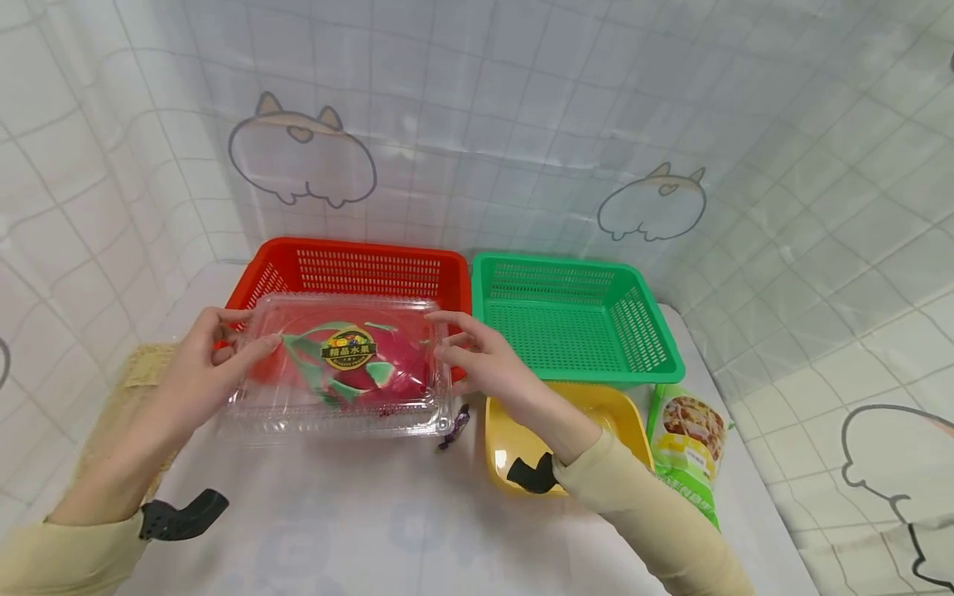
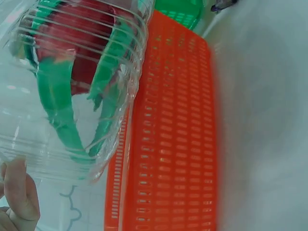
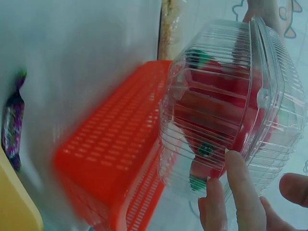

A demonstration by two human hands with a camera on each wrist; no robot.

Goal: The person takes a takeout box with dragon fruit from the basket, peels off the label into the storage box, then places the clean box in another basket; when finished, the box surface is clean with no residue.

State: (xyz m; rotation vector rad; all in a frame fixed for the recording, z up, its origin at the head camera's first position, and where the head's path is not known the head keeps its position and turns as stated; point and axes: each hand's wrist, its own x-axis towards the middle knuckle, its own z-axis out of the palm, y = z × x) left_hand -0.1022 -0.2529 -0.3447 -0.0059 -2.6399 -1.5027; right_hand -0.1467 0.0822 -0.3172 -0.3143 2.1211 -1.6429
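Both hands hold a clear plastic clamshell box [image 1: 298, 420] over the red basket [image 1: 350, 248]. Inside it lies a pink dragon fruit [image 1: 406, 352] with green scales, and a black-and-gold label [image 1: 349, 349] is stuck on the lid. At the box's left end, my left hand [image 1: 212, 356] grips it, thumb on top. My right hand [image 1: 488, 360] grips the right end between thumb and fingers. In the right wrist view, fingertips [image 3: 233, 161] press against the ribbed side of the box [image 3: 216, 29], which hangs above the basket's rim.
A green basket [image 1: 667, 352] stands right of the red one. Before it are a yellow basin [image 1: 495, 463] and a green food packet [image 1: 693, 439]. One purple wrapped candy [image 1: 455, 428] lies by the basin. At left is a tan packet [image 1: 127, 422]; a patterned curtain [image 1: 477, 108] hangs behind.
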